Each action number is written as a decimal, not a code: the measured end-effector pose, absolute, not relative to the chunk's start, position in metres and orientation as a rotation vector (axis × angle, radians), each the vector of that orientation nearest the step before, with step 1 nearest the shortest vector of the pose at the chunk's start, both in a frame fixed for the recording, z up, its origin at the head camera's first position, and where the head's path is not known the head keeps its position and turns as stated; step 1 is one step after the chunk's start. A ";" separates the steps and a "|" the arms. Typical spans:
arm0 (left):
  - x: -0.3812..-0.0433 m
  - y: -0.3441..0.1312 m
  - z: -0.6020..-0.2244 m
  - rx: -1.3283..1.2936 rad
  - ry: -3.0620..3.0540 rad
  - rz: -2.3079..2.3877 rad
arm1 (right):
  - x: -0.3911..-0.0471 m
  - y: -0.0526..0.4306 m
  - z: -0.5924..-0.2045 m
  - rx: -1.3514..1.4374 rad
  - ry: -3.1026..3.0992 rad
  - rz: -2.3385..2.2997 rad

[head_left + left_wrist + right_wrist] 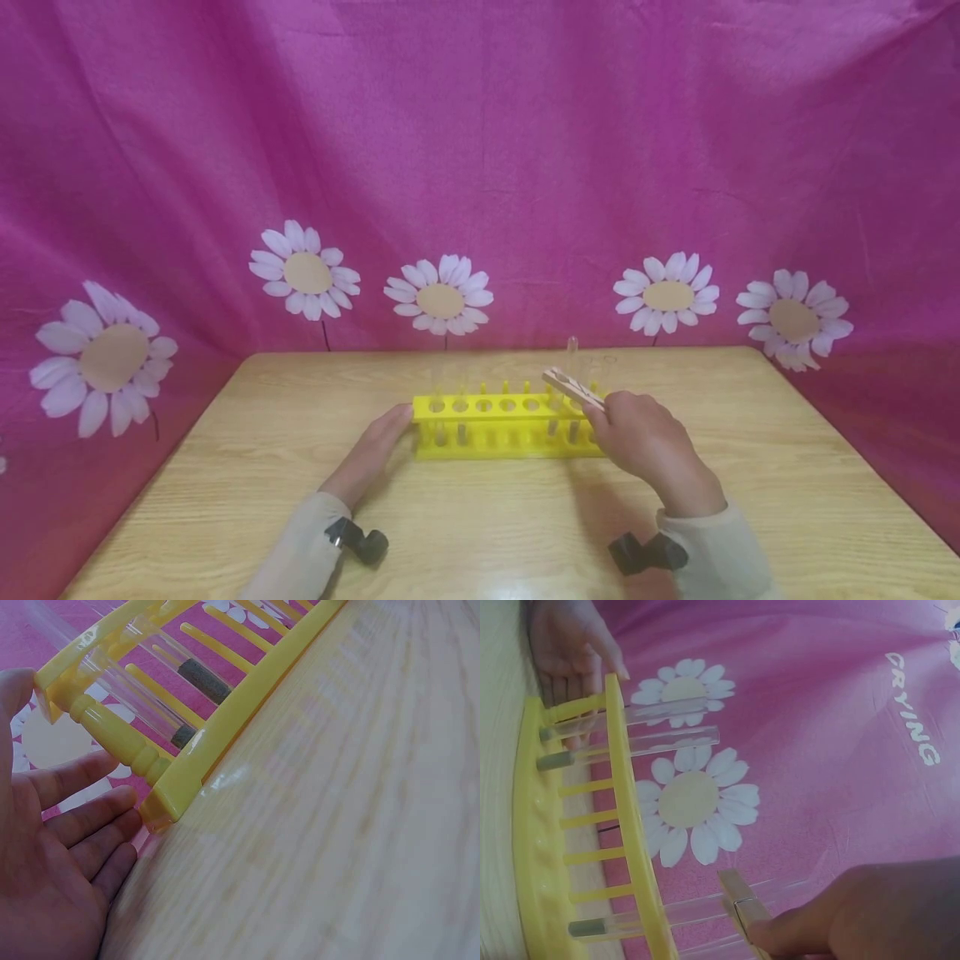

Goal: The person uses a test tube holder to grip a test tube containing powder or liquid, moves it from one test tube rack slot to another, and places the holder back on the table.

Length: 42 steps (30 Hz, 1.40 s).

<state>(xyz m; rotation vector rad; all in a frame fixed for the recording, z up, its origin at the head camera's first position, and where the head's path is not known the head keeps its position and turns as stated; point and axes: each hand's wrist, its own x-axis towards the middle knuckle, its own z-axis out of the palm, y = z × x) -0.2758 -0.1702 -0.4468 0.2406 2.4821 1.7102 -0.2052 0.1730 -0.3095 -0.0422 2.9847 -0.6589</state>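
Observation:
A yellow test tube rack [495, 414] stands on the table, with two clear test tubes [675, 740] at its left end and several more toward its right. Dark grey matter [204, 681] fills the bottom of the tubes. Against the rack's left end rests my left hand [375, 442], thumb at the top corner and fingers fairly straight beside the base. My right hand [648, 442] pinches a wooden clothespin [742, 907] with a metal spring. The clothespin's tip overlaps a right-hand tube [694, 909] above the rack's top plate. Part of the rack's right end is hidden behind this hand.
The wooden table [480, 525] carries the rack near its far side. A pink-purple cloth [480, 167] with printed white daisies hangs behind and on both sides. Black wrist camera mounts [648, 552] sit on both sleeves.

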 end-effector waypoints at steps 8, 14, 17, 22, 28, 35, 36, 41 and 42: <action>-0.275 -0.170 -0.445 0.228 2.474 1.711 | -0.207 0.173 -0.311 -0.026 2.968 -0.647; -0.276 -0.170 -0.445 0.230 2.467 1.712 | -0.207 0.173 -0.312 -0.031 2.970 -0.634; -0.275 -0.170 -0.445 0.231 2.466 1.715 | -0.207 0.173 -0.313 -0.043 2.980 -0.630; -0.277 -0.170 -0.447 0.216 2.462 1.718 | -0.207 0.173 -0.313 -0.055 2.985 -0.615; -0.278 -0.170 -0.447 0.207 2.470 1.721 | -0.207 0.173 -0.314 -0.059 2.988 -0.601; -0.278 -0.170 -0.447 0.213 2.459 1.737 | -0.207 0.174 -0.315 -0.070 3.005 -0.603; -0.278 -0.170 -0.447 0.216 2.455 1.743 | -0.207 0.174 -0.315 -0.070 3.004 -0.605; -0.277 -0.169 -0.446 0.221 2.444 1.758 | -0.208 0.174 -0.316 -0.081 3.009 -0.603; -0.277 -0.169 -0.446 0.220 2.443 1.757 | -0.208 0.175 -0.316 -0.084 3.011 -0.597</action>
